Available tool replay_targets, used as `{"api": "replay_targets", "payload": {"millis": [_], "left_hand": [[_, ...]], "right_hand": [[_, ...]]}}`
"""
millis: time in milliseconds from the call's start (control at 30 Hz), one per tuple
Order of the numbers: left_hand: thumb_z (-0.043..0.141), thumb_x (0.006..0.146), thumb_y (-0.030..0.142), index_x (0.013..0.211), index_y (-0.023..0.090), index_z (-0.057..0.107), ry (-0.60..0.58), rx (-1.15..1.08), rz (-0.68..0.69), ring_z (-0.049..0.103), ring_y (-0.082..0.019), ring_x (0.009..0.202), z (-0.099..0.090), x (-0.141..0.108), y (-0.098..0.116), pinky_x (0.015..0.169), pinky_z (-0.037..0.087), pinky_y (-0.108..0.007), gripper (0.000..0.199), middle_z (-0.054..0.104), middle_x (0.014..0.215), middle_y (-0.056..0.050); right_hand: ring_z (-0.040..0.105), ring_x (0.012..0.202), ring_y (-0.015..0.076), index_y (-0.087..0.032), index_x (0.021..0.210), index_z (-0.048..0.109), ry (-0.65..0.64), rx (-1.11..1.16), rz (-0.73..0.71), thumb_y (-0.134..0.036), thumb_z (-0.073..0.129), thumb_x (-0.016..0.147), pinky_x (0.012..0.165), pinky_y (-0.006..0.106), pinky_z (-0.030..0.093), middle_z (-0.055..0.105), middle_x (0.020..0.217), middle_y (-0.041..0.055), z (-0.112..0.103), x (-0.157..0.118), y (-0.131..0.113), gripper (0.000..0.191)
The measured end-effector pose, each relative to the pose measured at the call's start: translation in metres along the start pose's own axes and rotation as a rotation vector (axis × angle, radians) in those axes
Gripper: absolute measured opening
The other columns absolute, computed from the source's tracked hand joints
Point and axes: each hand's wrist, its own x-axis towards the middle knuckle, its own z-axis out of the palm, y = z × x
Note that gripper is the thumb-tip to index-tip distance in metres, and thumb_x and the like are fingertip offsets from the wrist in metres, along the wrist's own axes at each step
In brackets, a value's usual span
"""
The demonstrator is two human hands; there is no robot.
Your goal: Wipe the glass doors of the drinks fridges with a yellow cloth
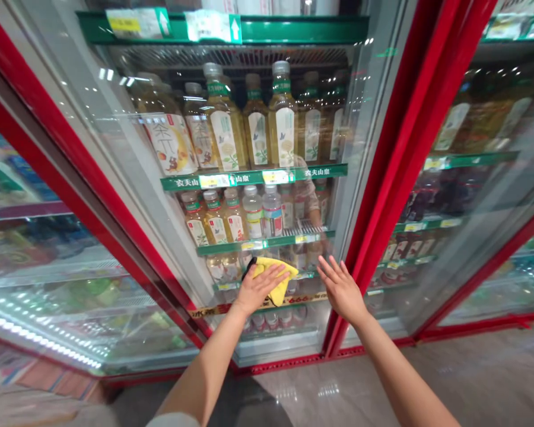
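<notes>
A yellow cloth with a dark edge lies against the glass door of a drinks fridge. My left hand is on the cloth, fingers stretched across it, holding it to the pane. To the right, my right hand holds nothing, its fingers spread. It is by the door's right side, close to the red frame; whether it touches the glass I cannot tell. Behind the pane stand several tea bottles on shelves.
Green shelf strips carry price tags. More fridge sections adjoin on both sides, with bottles at the right and a red frame bar at the left. Below is a shiny grey floor. Reflections cover part of the glass.
</notes>
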Motion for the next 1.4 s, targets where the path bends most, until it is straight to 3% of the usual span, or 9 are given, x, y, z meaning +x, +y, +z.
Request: {"api": "replay_targets", "payload": {"millis": [133,267,467,567,800,1000,1167,1233,1400], "left_hand": [[0.044,0.094,0.006,0.156,0.038,0.04,-0.036,-0.053,-0.14,-0.003,-0.013,0.159,-0.002,0.033,0.005,0.13,-0.013,-0.052,0.07,0.036,0.165,0.008],[0.048,0.095,0.009,0.16,0.034,0.032,-0.042,-0.082,-0.264,-0.004,-0.02,0.16,0.01,0.077,0.033,0.126,-0.016,-0.061,0.072,0.024,0.169,0.001],[0.049,0.088,0.005,0.155,0.033,0.043,-0.03,-0.09,0.016,-0.005,-0.015,0.159,0.025,0.047,0.058,0.13,-0.011,-0.051,0.073,0.028,0.168,0.005],[0.047,0.087,0.004,0.156,0.032,0.041,-0.057,-0.106,0.129,-0.002,-0.012,0.159,0.027,0.052,0.059,0.132,-0.008,-0.046,0.075,0.028,0.168,0.008],[0.048,0.093,0.008,0.159,0.03,0.035,-0.057,-0.078,-0.057,-0.004,-0.019,0.16,0.038,0.105,0.092,0.128,-0.015,-0.056,0.071,0.021,0.171,0.001],[0.048,0.093,0.009,0.156,0.032,0.04,-0.023,-0.094,0.152,-0.007,-0.008,0.158,0.041,0.112,0.097,0.131,-0.011,-0.041,0.068,0.02,0.17,0.01],[0.046,0.095,0.008,0.16,0.026,0.034,-0.049,-0.096,-0.051,0.0,-0.02,0.159,0.053,0.142,0.107,0.126,-0.02,-0.054,0.068,0.022,0.17,-0.003],[0.046,0.096,0.007,0.159,0.023,0.035,-0.087,-0.149,-0.028,0.005,-0.021,0.159,0.057,0.137,0.115,0.124,-0.022,-0.055,0.066,0.025,0.169,-0.006],[0.044,0.096,0.008,0.15,0.033,0.049,-0.16,-0.253,0.17,0.018,-0.007,0.156,0.061,0.108,0.12,0.131,-0.003,-0.032,0.06,0.039,0.164,0.007]], "right_hand": [[0.02,0.158,0.0292,-0.018,0.158,0.039,0.053,-0.015,0.094,-0.002,0.045,0.091,0.124,0.059,0.031,0.037,0.165,0.0113,-0.006,-0.007,0.01,0.069],[0.021,0.158,0.0285,-0.019,0.163,0.029,0.08,-0.018,0.131,-0.003,0.046,0.092,0.124,0.058,0.032,0.038,0.164,0.0117,-0.006,-0.018,0.023,0.074],[0.021,0.158,0.026,-0.02,0.165,0.019,0.076,-0.008,0.107,-0.001,0.041,0.094,0.123,0.056,0.036,0.037,0.164,0.011,-0.008,-0.041,0.045,0.077],[0.02,0.158,0.0256,-0.021,0.166,0.013,0.074,0.036,0.089,0.002,0.038,0.092,0.122,0.055,0.038,0.034,0.165,0.0113,-0.012,-0.048,0.056,0.082],[0.022,0.156,0.0245,-0.027,0.165,0.004,0.085,0.187,0.061,0.007,0.035,0.085,0.121,0.055,0.04,0.027,0.168,0.0112,-0.01,-0.062,0.073,0.092],[0.018,0.157,0.0227,-0.029,0.165,0.001,0.054,0.197,0.075,0.012,0.032,0.079,0.122,0.054,0.04,0.031,0.167,0.0098,-0.009,-0.07,0.084,0.1],[0.015,0.158,0.0224,-0.028,0.166,0.009,0.008,0.168,0.076,0.012,0.033,0.079,0.123,0.052,0.039,0.032,0.167,0.0068,-0.018,-0.067,0.092,0.098],[0.014,0.158,0.0228,-0.027,0.165,0.016,-0.006,0.155,0.077,0.01,0.034,0.082,0.123,0.052,0.039,0.033,0.166,0.0059,-0.019,-0.067,0.094,0.093],[0.017,0.158,0.0227,-0.025,0.165,0.021,-0.028,0.114,0.088,0.009,0.037,0.082,0.122,0.051,0.04,0.033,0.167,0.0061,-0.019,-0.07,0.098,0.091]]}}
